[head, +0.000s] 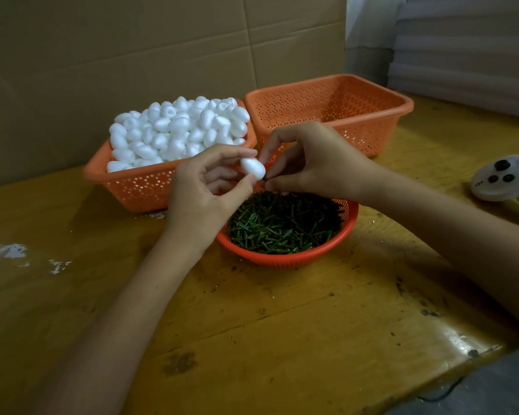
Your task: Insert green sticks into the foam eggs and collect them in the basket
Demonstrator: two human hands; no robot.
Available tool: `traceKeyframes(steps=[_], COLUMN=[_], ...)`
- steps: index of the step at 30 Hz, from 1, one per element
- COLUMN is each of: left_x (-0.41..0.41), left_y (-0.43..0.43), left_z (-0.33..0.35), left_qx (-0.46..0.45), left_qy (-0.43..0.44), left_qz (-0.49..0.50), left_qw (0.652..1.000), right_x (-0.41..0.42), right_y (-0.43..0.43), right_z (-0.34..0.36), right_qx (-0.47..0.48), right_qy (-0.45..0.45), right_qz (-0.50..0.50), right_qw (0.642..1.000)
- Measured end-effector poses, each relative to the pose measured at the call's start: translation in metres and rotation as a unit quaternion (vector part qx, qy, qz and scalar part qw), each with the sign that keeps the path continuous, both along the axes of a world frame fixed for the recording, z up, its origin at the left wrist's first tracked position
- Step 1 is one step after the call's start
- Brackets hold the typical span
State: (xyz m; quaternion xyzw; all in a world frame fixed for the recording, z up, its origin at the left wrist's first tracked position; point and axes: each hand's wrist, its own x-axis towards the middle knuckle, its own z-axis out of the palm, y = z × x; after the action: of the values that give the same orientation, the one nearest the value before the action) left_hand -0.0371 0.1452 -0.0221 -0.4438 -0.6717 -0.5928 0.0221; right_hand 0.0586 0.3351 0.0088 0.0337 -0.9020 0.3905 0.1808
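Over the tabletop's (252, 310) middle, 1 likely light, dentable foam egg (253, 168) is being side-pinched by the left hand (204, 199), a green stick (265, 178) by the right hand (309, 163).

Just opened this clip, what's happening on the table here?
A person is assembling foam eggs at a wooden table. The left hand pinches one foam egg while the right hand pinches a green stick against the egg's lower end, above the round basket of sticks. How far the stick is in cannot be told. Behind, one rectangular basket is heaped with plain eggs; the other rectangular basket shows no finished egg in its visible part.
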Motion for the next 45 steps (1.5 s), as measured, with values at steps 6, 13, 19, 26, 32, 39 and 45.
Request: traceKeyframes(steps=[6, 13, 19, 26, 32, 39, 45], left_x=[-0.0013, -0.0009, -0.0011, -0.0004, -0.0034, -0.0079, -0.0082], left_y=[-0.0004, -0.0001, -0.0006, -0.0006, -0.0011, 0.0001, 0.0010], left_z=[-0.0006, -0.0004, -0.0010, -0.0004, -0.0009, -0.0023, -0.0022], left_qx=[-0.007, -0.006, -0.009, -0.007, -0.003, 0.006, 0.009], left_qy=[0.014, 0.011, 0.013, 0.003, 0.000, -0.005, -0.014], left_qz=[0.005, 0.005, 0.002, -0.002, -0.012, -0.024, -0.025], left_qw=[1.000, 1.000, 1.000, 1.000, 1.000, 1.000, 1.000], right_x=[-0.0022, -0.0015, -0.0013, -0.0010, -0.0002, -0.0008, -0.0010], right_y=[-0.0002, 0.0011, 0.0006, -0.0004, -0.0011, -0.0001, 0.0009], right_z=[-0.0009, -0.0034, -0.0034, -0.0028, -0.0024, -0.0026, -0.0031], right_qx=[0.008, -0.012, -0.008, -0.010, -0.002, -0.020, -0.054], right_qy=[0.008, 0.023, 0.022, 0.018, 0.016, 0.010, -0.005], right_qz=[-0.012, -0.005, -0.004, 0.000, 0.009, 0.022, 0.027], right_qw=[1.000, 1.000, 1.000, 1.000, 1.000, 0.999, 0.998])
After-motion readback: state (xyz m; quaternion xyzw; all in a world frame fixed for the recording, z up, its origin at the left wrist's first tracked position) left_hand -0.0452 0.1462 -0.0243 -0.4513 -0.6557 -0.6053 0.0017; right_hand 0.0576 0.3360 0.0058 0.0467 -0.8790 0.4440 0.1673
